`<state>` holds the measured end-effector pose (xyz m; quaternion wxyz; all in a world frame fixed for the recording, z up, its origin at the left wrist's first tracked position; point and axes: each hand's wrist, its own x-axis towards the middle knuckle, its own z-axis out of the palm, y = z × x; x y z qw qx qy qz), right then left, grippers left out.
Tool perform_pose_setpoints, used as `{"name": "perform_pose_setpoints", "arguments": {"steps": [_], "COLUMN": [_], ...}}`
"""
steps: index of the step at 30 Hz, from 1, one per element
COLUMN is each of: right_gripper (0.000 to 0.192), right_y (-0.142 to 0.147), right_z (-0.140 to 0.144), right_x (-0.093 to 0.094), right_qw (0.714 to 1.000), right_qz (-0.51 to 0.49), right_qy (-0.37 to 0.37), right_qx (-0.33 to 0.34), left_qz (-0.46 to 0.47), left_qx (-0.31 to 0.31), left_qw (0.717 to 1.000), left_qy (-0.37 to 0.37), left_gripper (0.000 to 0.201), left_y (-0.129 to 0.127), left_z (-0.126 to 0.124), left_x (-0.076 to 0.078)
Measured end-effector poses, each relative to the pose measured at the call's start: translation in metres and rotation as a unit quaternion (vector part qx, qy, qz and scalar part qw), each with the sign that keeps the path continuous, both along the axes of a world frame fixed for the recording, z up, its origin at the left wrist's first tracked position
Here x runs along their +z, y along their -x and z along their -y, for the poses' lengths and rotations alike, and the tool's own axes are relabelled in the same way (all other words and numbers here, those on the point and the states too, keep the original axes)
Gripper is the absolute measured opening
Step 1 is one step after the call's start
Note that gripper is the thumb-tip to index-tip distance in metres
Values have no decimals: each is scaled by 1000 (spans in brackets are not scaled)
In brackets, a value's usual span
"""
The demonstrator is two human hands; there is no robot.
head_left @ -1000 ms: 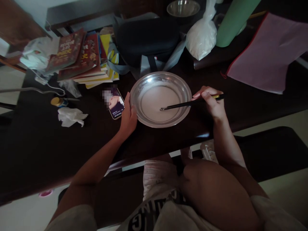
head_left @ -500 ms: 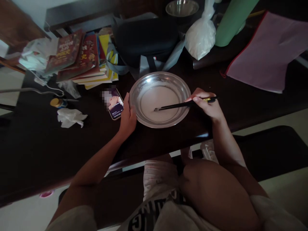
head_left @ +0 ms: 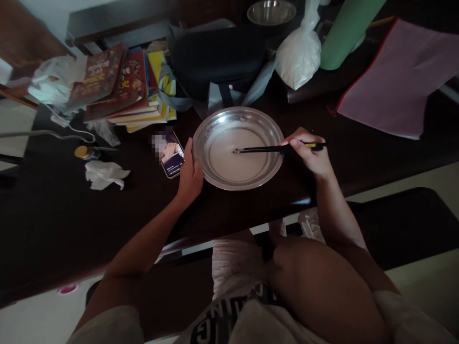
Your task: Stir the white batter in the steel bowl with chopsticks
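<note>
In front of me a wide, shallow metal basin (head_left: 263, 125) sits on the dark table, holding a whitish liquid (head_left: 233, 167). My left hand (head_left: 191, 176) grips its left side, fingers along the outer wall. With my right hand (head_left: 311, 154) I hold black chopsticks (head_left: 263, 149), closed around their upper part at the right rim. Their tips dip into the liquid near the middle of the basin. A lit phone (head_left: 174, 155) lies just left of my left hand, partly covered by it.
Stacked books (head_left: 125, 91), a black case (head_left: 218, 59), a tied bag of white powder (head_left: 299, 57), a green bottle (head_left: 346, 36) and a pinkish pouch (head_left: 390, 86) line the far side. Crumpled tissue (head_left: 106, 175) and a small yellow-lidded jar (head_left: 86, 153) lie left. Behind stands another metal bowl (head_left: 271, 13).
My right hand has shifted slightly, and the chopstick tips have moved a little up and to the right in the liquid. My left hand and the basin have stayed in place.
</note>
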<state>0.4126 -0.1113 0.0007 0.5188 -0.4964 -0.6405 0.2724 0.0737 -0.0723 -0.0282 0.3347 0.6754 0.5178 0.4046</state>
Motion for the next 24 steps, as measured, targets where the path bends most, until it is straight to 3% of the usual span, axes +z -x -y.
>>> {"name": "perform_pose_setpoints", "arguments": {"steps": [3, 7, 13, 19, 24], "right_gripper": [28, 28, 28, 26, 25], "right_y": [0, 1, -2, -1, -1], "right_z": [1, 1, 1, 1, 1], "right_x": [1, 2, -1, -1, 1], "right_qw": [999, 999, 999, 998, 999], "right_qz": [-38, 7, -31, 7, -41], "right_qy": [2, 19, -9, 30, -8], "right_qx": [-15, 37, -24, 46, -13], "left_qz": [5, -1, -1, 1, 8], "left_qx": [-3, -10, -8, -10, -2], "left_qw": [1000, 1000, 1000, 1000, 1000], "left_qy": [-2, -12, -9, -15, -8], "left_gripper": [65, 65, 69, 65, 64], "left_y": [1, 1, 1, 1, 0], "left_z": [0, -1, -2, -2, -2], "left_x": [-1, -1, -3, -3, -2]}}
